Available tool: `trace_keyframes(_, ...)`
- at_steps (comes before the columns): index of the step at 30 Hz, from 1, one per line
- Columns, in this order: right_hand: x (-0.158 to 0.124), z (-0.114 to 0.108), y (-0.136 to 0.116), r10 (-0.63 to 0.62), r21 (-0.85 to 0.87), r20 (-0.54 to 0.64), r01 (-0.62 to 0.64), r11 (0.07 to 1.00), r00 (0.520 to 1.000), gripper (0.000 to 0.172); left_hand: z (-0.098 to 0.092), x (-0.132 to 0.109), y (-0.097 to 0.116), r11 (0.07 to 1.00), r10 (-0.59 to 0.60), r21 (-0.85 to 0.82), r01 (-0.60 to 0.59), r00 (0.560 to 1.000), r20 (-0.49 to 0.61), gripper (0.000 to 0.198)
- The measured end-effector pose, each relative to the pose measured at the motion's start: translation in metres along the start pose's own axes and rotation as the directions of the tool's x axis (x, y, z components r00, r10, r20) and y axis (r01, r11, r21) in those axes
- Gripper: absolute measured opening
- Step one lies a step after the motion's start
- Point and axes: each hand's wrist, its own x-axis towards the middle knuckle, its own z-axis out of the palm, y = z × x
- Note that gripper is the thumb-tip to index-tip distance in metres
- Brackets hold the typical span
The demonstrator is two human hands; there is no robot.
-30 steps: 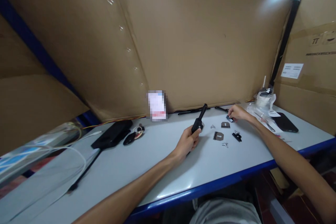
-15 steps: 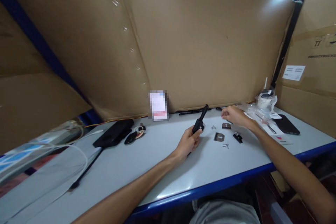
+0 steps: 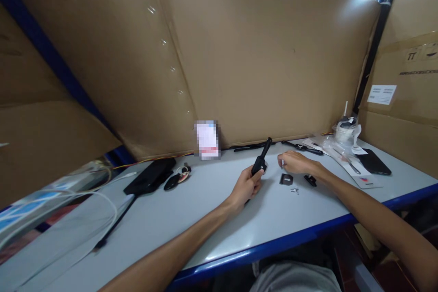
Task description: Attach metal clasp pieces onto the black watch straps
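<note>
My left hand [image 3: 247,185] is wrapped round the lower part of a black spokeshave body [image 3: 260,163], whose upper handle points up and slightly right. Above the table, my right hand [image 3: 297,162] has its fingers drawn together; a small bright spot shows at the fingertips, too small to name. Below that hand lie a dark slotted blade [image 3: 286,179], a silver wing-shaped screw [image 3: 294,190] and a small black clamp piece [image 3: 310,180]. Behind it a second black spokeshave [image 3: 302,147] rests on the table.
At the back stands a phone-like screen [image 3: 207,140], blurred out. Keys [image 3: 177,179] and a black device [image 3: 150,176] lie left. To the right are plastic packaging [image 3: 337,151], a dark phone [image 3: 373,162] and a wrapped cup [image 3: 345,130]. Cardboard [image 3: 267,54] walls the back.
My right hand has moved left and nearer from the second spokeshave, which now shows fully. It covers where another wing screw and another slotted blade lay. My left hand keeps its hold.
</note>
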Motion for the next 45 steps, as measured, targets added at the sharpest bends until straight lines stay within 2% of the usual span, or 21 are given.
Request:
trace_keyframes(3, 0.000, -0.001, 0.000, 0.017, 0.010, -0.045, -0.017, 1.000, 0.999, 0.028, -0.001, 0.000, -0.001, 1.000, -0.012, -0.005, 0.012, 1.000, -0.003, 0.037)
trace_keyframes(6, 0.001, -0.007, -0.001, 0.005, 0.191, -0.089, 0.012, 0.981, 0.996, 0.026, -0.002, 0.001, -0.001, 1.000, -0.024, -0.014, 0.024, 1.000, 0.000, 0.038)
trace_keyframes(8, 0.001, -0.015, -0.001, 0.039, 0.405, -0.072, -0.007, 0.914, 0.997, 0.026, -0.002, 0.001, -0.001, 0.999, -0.038, -0.018, 0.038, 0.999, 0.008, 0.038)
trace_keyframes(10, 0.000, -0.023, -0.005, 0.072, 0.598, -0.055, -0.025, 0.801, 0.996, 0.024, -0.001, 0.001, 0.000, 0.998, -0.051, -0.022, 0.051, 0.999, 0.009, 0.037)
trace_keyframes(12, -0.003, -0.027, -0.013, 0.091, 0.702, -0.105, 0.009, 0.712, 0.990, 0.021, -0.001, 0.001, 0.000, 0.997, -0.066, -0.029, 0.066, 0.998, 0.007, 0.036)
trace_keyframes(13, -0.005, -0.028, -0.019, 0.099, 0.716, -0.150, 0.039, 0.697, 0.984, 0.020, -0.001, 0.002, 0.000, 0.997, -0.074, -0.034, 0.074, 0.997, 0.006, 0.036)
trace_keyframes(16, -0.011, -0.025, -0.041, 0.078, 0.653, -0.291, 0.139, 0.745, 0.953, 0.018, -0.003, 0.003, 0.001, 0.994, -0.094, -0.062, 0.095, 0.996, 0.009, 0.037)
trace_keyframes(20, -0.012, -0.013, -0.062, -0.056, 0.431, -0.458, 0.276, 0.859, 0.887, 0.019, -0.004, 0.005, 0.000, 0.991, -0.102, -0.089, 0.102, 0.995, 0.001, 0.040)
trace_keyframes(22, -0.011, -0.006, -0.065, -0.119, 0.332, -0.500, 0.317, 0.889, 0.858, 0.021, -0.004, 0.005, 0.000, 0.991, -0.102, -0.088, 0.102, 0.995, 0.002, 0.039)
trace_keyframes(26, -0.013, 0.000, -0.064, -0.221, 0.161, -0.473, 0.330, 0.930, 0.853, 0.028, -0.004, 0.005, -0.001, 0.990, -0.115, -0.078, 0.115, 0.993, 0.010, 0.037)
trace_keyframes(29, -0.015, -0.001, -0.064, -0.334, -0.073, -0.387, 0.333, 0.940, 0.859, 0.031, -0.006, 0.006, -0.003, 0.990, -0.120, -0.074, 0.121, 0.993, 0.022, 0.037)
trace_keyframes(32, -0.015, -0.002, -0.064, -0.440, -0.291, -0.322, 0.355, 0.889, 0.838, 0.028, -0.008, 0.007, -0.004, 0.989, -0.123, -0.081, 0.125, 0.992, 0.020, 0.040)
trace_keyframes(35, -0.012, -0.004, -0.063, -0.525, -0.420, -0.283, 0.389, 0.820, 0.802, 0.025, -0.010, 0.008, -0.005, 0.988, -0.127, -0.088, 0.130, 0.991, 0.035, 0.042)
trace_keyframes(37, -0.010, -0.005, -0.062, -0.557, -0.442, -0.260, 0.416, 0.795, 0.789, 0.024, -0.011, 0.009, -0.004, 0.985, -0.135, -0.099, 0.139, 0.990, 0.047, 0.041)
trace_keyframes(39, -0.009, -0.005, -0.061, -0.550, -0.403, -0.257, 0.429, 0.809, 0.795, 0.023, -0.013, 0.009, -0.003, 0.982, -0.149, -0.106, 0.154, 0.987, 0.059, 0.039)
trace_keyframes(45, -0.004, -0.003, -0.057, -0.455, -0.125, -0.297, 0.438, 0.890, 0.839, 0.036, -0.020, 0.013, -0.001, 0.969, -0.205, -0.110, 0.220, 0.970, 0.131, 0.032)
